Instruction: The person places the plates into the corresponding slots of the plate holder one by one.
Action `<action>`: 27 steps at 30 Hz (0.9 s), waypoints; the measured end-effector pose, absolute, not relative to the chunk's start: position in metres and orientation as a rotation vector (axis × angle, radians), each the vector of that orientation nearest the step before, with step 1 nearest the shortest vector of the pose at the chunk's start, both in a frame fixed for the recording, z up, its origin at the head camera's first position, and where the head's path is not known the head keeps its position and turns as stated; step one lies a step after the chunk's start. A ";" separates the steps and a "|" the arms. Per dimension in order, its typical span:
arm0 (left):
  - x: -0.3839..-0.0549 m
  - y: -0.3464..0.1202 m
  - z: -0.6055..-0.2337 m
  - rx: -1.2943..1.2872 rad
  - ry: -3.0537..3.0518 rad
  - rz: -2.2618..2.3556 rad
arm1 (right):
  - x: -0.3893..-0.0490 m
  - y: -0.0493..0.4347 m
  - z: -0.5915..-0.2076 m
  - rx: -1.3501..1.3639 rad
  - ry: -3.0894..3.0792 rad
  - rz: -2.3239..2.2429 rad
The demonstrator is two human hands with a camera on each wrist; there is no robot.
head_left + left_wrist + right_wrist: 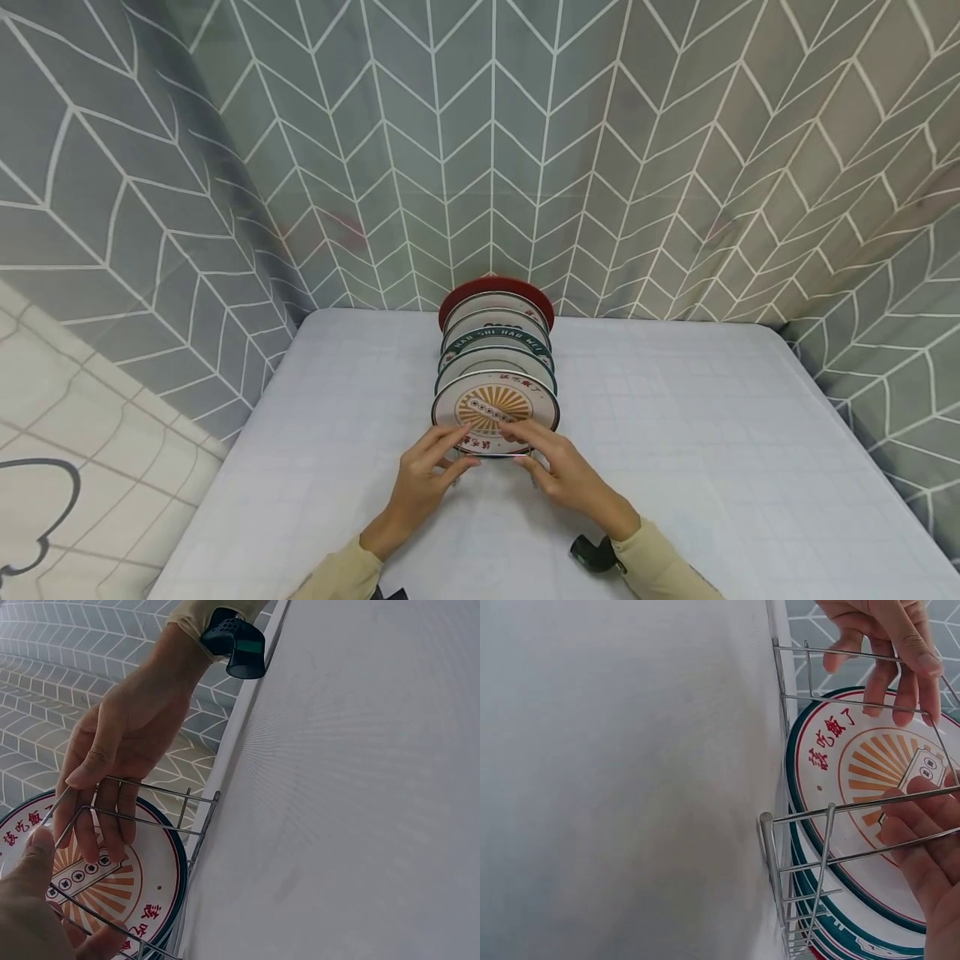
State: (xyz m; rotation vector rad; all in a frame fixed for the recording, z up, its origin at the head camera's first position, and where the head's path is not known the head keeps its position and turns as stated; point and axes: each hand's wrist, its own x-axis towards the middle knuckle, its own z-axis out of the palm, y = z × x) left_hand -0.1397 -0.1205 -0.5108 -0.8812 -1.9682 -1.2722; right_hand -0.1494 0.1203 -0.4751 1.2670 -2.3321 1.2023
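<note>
Several round plates stand on edge one behind another in a wire dish rack (767, 819). The front plate (480, 392) is white with a dark rim, an orange sunburst and red characters. At the rack's front left, my left hand (420, 475) grips the wire frame, its thumb (41, 844) against the front wire. On the other side my right hand (566, 471) holds the same frame, thumb low and fingers over the wires. Fingers of both hands reach in front of the front plate's face.
A red plate (536, 293) stands at the back of the row, close to the patterned grey curtain (491, 167). The rack rests on a table with a white cloth (697, 433). A dark wrist camera (592, 553) sits by the right sleeve.
</note>
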 end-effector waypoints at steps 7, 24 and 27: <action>-0.141 -0.121 -0.509 -0.920 -1.997 -1.220 | -0.146 0.122 -0.469 1.222 -2.393 1.155; -0.138 -0.189 -0.490 -0.611 -2.145 -0.644 | -0.131 0.208 -0.464 0.882 -2.294 0.753; -0.140 -0.218 -0.491 -0.537 -2.276 -0.539 | -0.134 0.242 -0.465 0.751 -2.402 0.597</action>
